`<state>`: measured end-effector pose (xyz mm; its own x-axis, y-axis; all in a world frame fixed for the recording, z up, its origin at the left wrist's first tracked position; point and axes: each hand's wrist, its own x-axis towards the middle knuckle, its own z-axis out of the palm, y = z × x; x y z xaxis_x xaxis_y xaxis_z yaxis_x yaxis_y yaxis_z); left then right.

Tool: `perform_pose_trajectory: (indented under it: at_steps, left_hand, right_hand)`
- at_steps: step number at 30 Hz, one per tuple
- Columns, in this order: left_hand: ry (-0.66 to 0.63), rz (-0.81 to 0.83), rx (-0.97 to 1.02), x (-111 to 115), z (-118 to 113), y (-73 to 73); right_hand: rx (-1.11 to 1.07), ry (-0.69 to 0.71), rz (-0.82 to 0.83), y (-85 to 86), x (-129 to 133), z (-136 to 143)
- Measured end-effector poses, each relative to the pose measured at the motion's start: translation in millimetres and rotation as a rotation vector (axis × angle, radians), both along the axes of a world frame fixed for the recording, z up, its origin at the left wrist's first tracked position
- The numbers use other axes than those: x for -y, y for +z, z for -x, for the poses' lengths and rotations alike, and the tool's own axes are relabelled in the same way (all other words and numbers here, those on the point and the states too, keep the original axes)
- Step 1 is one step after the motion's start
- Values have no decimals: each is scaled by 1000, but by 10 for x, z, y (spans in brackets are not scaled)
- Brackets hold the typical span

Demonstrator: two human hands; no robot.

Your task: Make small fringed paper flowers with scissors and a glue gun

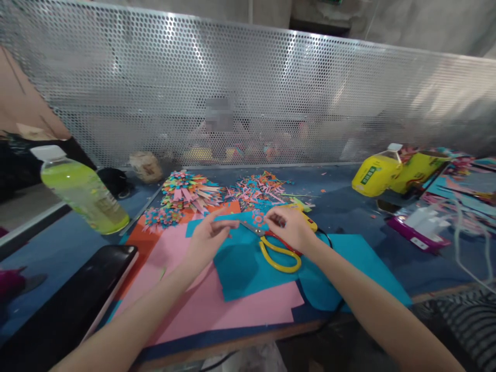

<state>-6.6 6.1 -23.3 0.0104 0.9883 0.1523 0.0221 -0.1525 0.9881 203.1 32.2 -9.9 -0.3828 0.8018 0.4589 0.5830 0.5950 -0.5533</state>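
Over the blue paper sheet [248,274], my left hand [209,235] reaches in with its index finger stretched out and the thumb a little apart. I see nothing in it. My right hand [290,226] has thumb and fingers bent together in a pinch; whatever they may hold is too small to name. Just left of its fingertips is a small orange and blue curled paper piece [258,217]. Scissors [281,261] with one yellow and one red handle lie between the hands, blades toward my left fingers. Pink paper [256,312] spreads under the blue sheet.
Behind the hands are a heap of folded paper strips [189,191] and loose paper scraps [259,188]. A green drink bottle [83,191] and a black case [73,299] stand left. At right are a yellow bottle [375,173] and a purple tray [418,235]. A perforated metal screen [271,93] closes the back.
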Motion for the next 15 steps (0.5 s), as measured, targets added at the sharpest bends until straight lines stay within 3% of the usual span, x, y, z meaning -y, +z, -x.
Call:
perform_pose_trajectory:
  at_steps: [2, 7, 12, 15]
  left_hand:
    - [87, -25, -19, -52, 48, 28]
    - [178, -94, -88, -166, 159, -6]
    - [125, -132, -184, -239, 227, -118]
    - [94, -125, -225, -246, 224, -138]
  right_hand:
    - [107, -37, -66, -5, -14, -11]
    - [458, 292, -42, -33, 6, -20]
    - [357, 239, -99, 21, 29, -40]
    - [409, 266, -84, -6, 15, -29]
